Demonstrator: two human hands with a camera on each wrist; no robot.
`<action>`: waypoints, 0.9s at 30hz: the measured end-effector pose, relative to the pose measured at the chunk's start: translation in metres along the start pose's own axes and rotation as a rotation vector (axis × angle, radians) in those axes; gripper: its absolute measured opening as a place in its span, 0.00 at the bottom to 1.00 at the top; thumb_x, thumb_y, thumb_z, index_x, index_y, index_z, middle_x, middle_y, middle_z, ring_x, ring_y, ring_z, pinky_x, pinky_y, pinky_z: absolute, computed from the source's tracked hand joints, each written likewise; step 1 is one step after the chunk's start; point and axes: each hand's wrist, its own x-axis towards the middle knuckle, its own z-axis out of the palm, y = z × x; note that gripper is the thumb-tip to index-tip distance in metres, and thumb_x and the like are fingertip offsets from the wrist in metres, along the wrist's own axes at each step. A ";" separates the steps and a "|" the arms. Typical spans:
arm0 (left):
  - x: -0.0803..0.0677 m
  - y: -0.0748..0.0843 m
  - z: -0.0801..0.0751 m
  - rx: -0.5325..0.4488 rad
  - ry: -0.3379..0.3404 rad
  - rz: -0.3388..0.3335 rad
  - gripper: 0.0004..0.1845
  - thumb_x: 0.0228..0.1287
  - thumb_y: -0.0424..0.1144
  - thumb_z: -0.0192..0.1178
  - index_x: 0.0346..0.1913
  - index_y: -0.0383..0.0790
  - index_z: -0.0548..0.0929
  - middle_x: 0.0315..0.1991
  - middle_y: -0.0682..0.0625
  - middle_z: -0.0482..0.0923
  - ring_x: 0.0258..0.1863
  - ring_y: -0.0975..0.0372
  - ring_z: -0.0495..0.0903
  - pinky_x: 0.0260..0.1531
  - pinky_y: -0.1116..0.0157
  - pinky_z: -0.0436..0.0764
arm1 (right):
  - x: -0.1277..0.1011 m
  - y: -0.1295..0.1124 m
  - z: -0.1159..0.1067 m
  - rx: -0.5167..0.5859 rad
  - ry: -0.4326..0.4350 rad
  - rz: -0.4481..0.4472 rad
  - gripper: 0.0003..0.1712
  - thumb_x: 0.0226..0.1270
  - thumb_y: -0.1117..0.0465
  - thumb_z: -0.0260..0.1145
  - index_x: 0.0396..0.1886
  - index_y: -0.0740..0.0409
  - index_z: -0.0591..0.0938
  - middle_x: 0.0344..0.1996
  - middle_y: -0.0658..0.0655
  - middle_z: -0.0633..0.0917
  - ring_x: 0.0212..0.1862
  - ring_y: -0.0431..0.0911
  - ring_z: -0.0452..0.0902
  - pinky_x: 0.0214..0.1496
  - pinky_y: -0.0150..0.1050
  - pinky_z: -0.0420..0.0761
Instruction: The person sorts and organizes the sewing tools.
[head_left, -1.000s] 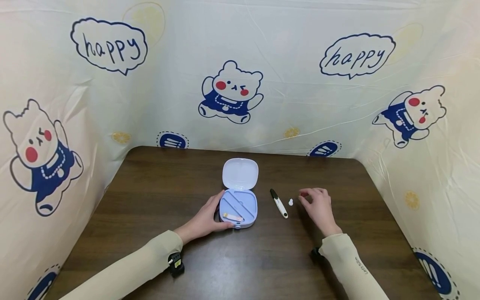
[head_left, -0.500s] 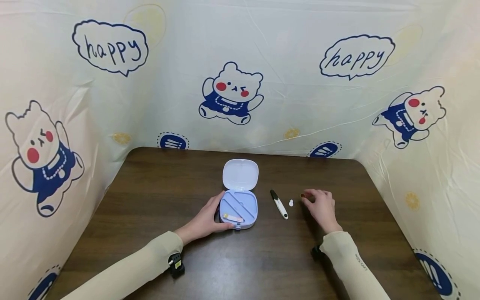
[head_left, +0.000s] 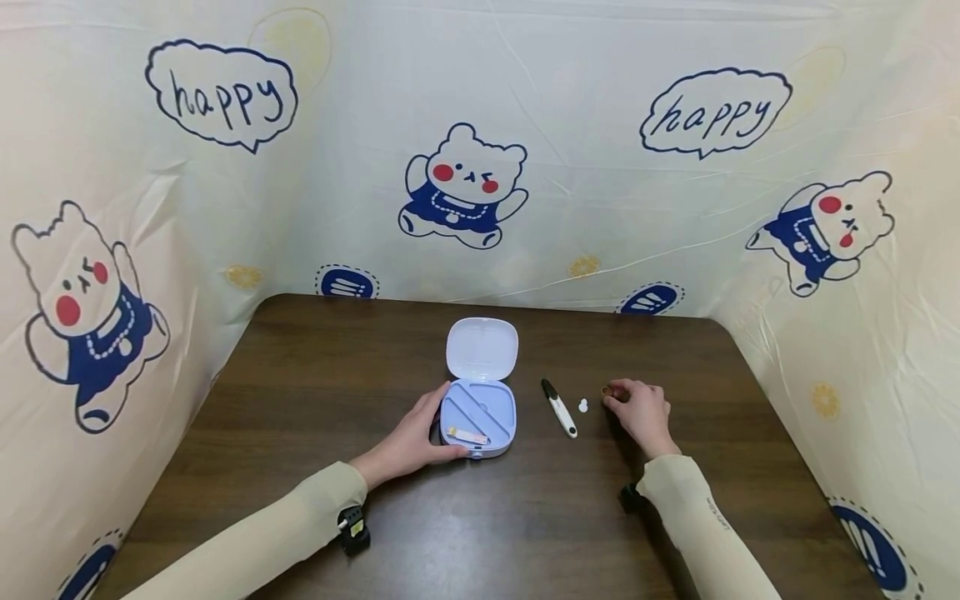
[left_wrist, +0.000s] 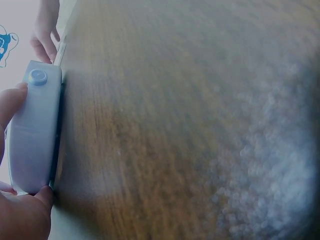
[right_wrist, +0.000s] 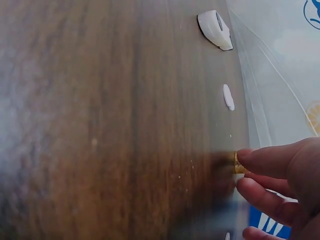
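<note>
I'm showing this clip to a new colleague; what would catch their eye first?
The open pale blue case at table centre, its lid flipped back, steadied by the left hand. To its right lie a black-and-white tool and a small white piece. The right hand touches a small gold piece.

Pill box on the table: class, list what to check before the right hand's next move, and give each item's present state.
1. Pill box lid open: ok.
2. Left hand grips the box at its side: ok.
3. Right hand fingertips on the small gold thing: ok.
4. Gold thing lifted off the table: cannot tell.
5. Free compartment in the box: ok; one holds a pink strip.
6. Black-and-white tool and white piece lie between hand and box: not ok.
</note>
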 end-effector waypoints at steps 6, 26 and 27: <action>-0.001 0.000 0.000 -0.004 -0.004 0.003 0.63 0.56 0.54 0.79 0.84 0.36 0.49 0.79 0.35 0.56 0.77 0.46 0.61 0.74 0.47 0.64 | 0.000 -0.002 0.001 -0.009 0.002 0.008 0.19 0.73 0.57 0.70 0.58 0.60 0.86 0.49 0.64 0.86 0.64 0.70 0.64 0.64 0.70 0.58; 0.000 0.002 -0.002 -0.006 -0.012 0.000 0.63 0.56 0.54 0.79 0.84 0.37 0.49 0.79 0.35 0.57 0.77 0.46 0.61 0.74 0.46 0.64 | 0.000 -0.003 -0.002 -0.039 0.028 -0.045 0.15 0.73 0.59 0.70 0.55 0.61 0.88 0.55 0.69 0.86 0.63 0.72 0.65 0.64 0.72 0.56; 0.000 0.002 -0.002 -0.006 -0.013 0.001 0.63 0.56 0.54 0.79 0.84 0.37 0.49 0.79 0.35 0.57 0.77 0.46 0.61 0.74 0.47 0.64 | -0.001 -0.003 -0.003 -0.035 0.028 -0.045 0.16 0.73 0.59 0.70 0.55 0.61 0.88 0.55 0.69 0.86 0.64 0.72 0.65 0.65 0.72 0.56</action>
